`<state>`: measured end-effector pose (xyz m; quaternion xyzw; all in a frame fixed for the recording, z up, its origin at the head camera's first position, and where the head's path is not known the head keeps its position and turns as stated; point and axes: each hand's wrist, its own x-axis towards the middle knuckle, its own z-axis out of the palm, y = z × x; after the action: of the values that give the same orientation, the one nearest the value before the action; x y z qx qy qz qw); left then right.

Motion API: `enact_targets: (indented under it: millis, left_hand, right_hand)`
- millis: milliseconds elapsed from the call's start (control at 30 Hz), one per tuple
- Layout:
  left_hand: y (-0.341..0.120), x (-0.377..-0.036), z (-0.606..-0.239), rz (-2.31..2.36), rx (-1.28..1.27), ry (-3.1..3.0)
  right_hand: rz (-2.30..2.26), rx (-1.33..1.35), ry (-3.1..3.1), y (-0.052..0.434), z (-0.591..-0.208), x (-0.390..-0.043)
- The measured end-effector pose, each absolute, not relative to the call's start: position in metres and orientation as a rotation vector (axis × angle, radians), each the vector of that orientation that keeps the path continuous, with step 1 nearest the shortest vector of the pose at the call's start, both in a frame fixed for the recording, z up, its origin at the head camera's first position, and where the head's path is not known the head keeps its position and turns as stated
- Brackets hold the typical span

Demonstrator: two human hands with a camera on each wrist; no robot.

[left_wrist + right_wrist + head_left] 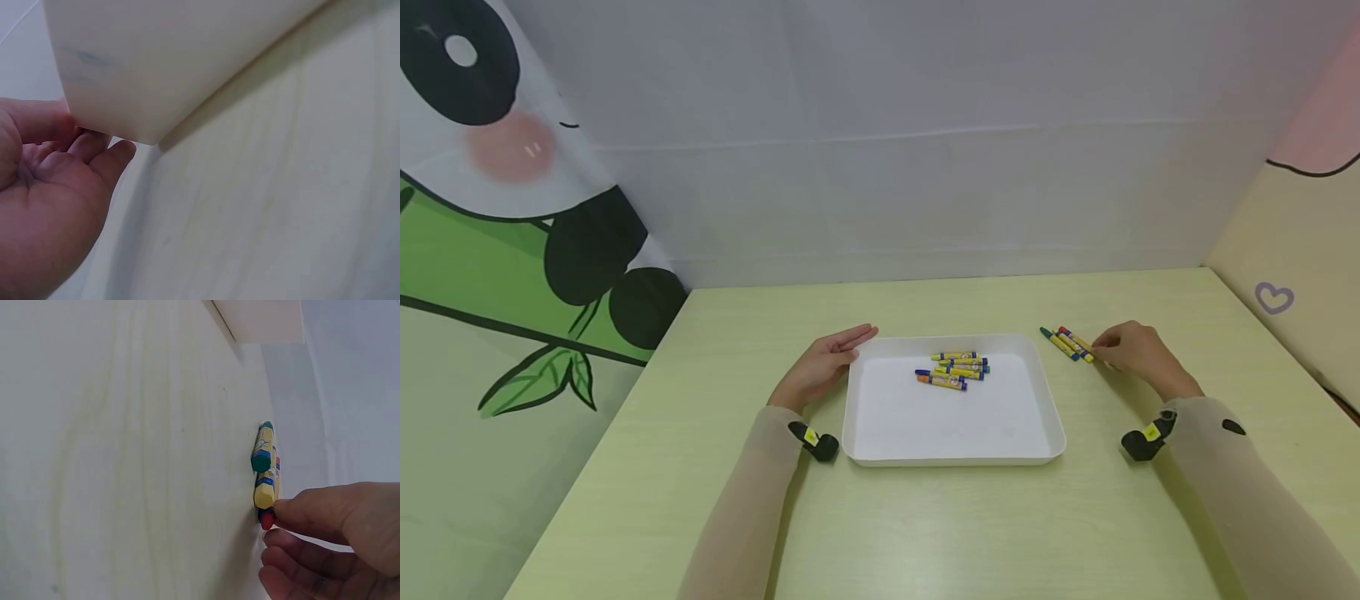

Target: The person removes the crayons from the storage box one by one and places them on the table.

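A white tray (955, 458) sits mid-table with several yellow-wrapped crayons (958, 369) lying in its far half. My left hand (827, 362) lies flat beside the tray's far left corner, fingers straight and touching its wall (187, 56); the left wrist view shows the palm (56, 206) holding nothing. Right of the tray, a few crayons (1067, 342) lie together on the table. My right hand (1131, 348) is at their near end. In the right wrist view its thumb and fingers (294, 515) pinch the tip of a red crayon (267, 519), next to a green-tipped crayon (262, 447).
The pale green table (925, 533) is closed in by a white back wall and printed side panels. A black wrist camera sits on each forearm (814, 440) (1146, 437). The tray's corner (262, 319) shows beyond the loose crayons.
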<state>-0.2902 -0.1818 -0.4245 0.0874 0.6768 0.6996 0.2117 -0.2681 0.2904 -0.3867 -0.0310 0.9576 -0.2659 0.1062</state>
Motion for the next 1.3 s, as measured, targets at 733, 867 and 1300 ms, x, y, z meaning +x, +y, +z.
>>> enact_targets:
  millis: [733,867,1300]
  left_hand:
    - [-0.180,-0.291,-0.424,1.935,0.226,1.901]
    - [-0.180,-0.291,-0.424,1.938,0.217,1.897]
    - [-0.180,-0.290,-0.424,1.954,0.217,1.874]
  right_hand:
    - [-0.832,-0.279,2.873,0.257,-0.346,-0.278]
    - [-0.869,-0.335,2.851,0.241,-0.336,-0.278]
    - [-0.918,-0.468,2.744,0.181,-0.336,-0.283]
